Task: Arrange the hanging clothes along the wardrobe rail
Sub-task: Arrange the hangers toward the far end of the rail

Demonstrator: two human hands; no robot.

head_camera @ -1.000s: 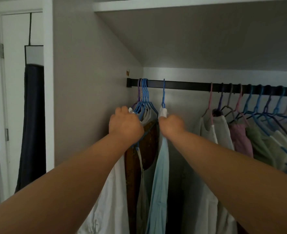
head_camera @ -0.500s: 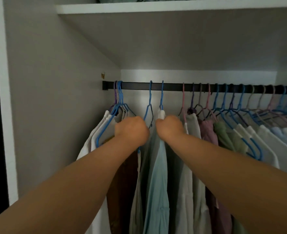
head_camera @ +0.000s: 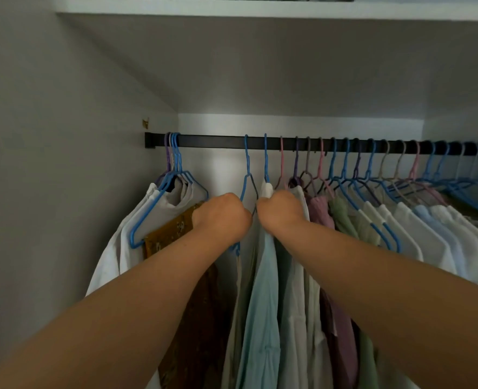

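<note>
Right now each fist grips a hanger: left hand (head_camera: 223, 217) one, right hand (head_camera: 280, 210) its neighbour; next, slide them along the rail (head_camera: 212, 142), I'd guess.

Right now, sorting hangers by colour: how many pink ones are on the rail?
3. One pink hanger just right of the two blue hangers, a second three hooks further, a third past the beige hangers. Others may hide far right.

Rail (head_camera: 218, 142) w/ hangers (head_camera: 247, 169), clothes (head_camera: 263, 290)
</note>
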